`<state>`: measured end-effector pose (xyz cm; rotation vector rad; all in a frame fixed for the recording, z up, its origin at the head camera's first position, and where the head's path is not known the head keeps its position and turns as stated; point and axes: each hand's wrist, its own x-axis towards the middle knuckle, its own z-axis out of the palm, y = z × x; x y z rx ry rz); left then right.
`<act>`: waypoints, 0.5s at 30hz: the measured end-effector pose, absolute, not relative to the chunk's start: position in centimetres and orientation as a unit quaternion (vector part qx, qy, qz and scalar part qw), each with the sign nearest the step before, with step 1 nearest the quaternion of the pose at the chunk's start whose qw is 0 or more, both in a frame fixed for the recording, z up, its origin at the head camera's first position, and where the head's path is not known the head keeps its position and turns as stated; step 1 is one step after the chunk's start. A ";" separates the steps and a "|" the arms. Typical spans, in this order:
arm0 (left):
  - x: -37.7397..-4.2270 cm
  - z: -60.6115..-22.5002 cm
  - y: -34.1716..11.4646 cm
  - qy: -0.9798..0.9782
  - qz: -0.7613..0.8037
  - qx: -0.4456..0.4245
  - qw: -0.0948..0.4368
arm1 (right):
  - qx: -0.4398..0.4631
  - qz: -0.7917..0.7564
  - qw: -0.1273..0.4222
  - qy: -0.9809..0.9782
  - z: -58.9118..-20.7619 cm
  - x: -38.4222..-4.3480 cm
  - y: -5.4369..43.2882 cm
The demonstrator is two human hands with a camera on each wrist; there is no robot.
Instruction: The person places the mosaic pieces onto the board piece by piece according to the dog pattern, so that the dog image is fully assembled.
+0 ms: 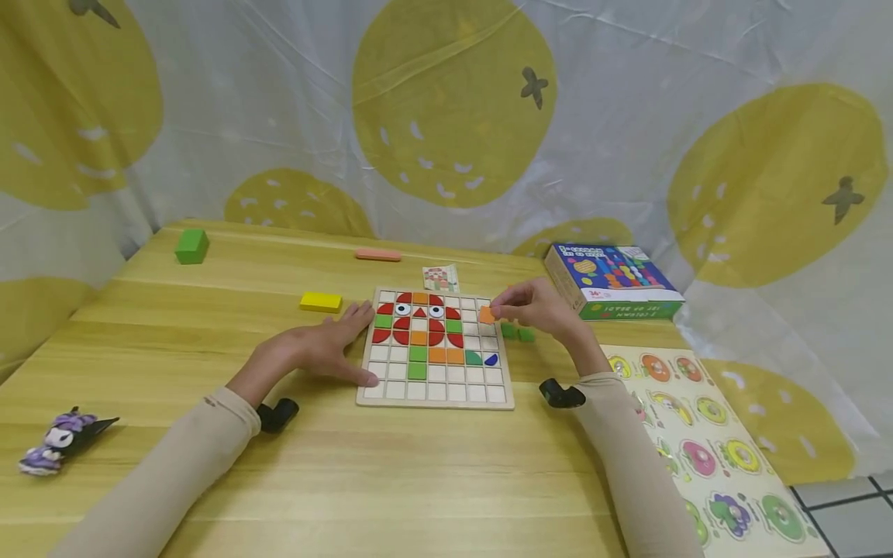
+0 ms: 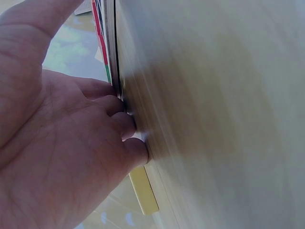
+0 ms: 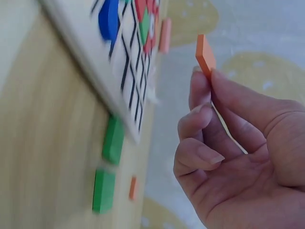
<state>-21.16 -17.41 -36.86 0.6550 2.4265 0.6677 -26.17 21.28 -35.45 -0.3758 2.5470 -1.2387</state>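
Note:
My right hand (image 1: 533,304) pinches a flat orange square tile (image 3: 205,53) between thumb and fingertips, above the board's upper right part. The wooden grid board (image 1: 394,391) bears red, orange and green pieces forming a figure with two round eye tiles (image 1: 402,309). A teal quarter-round piece (image 1: 474,357) and a blue half-round piece (image 1: 491,359) lie toward its right side. At the left edge, my left hand (image 1: 324,349) rests with fingers spread, thumb on the board's lower left corner and fingertips along its side. Two green blocks (image 3: 113,138) lie beside the right edge.
Behind the board lie a small picture card (image 1: 440,277) and a pink stick (image 1: 378,255). Left of it are a yellow block (image 1: 321,301), a green block (image 1: 191,246) and a purple figurine (image 1: 59,442). A toy box (image 1: 614,280) and a fruit puzzle board (image 1: 705,422) stand right.

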 end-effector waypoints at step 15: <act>-21.1 -36.7 -17.6 0.898 0.253 0.235 0.274 | -0.316 -0.384 0.232 0.836 -36.2 -24.4 15.2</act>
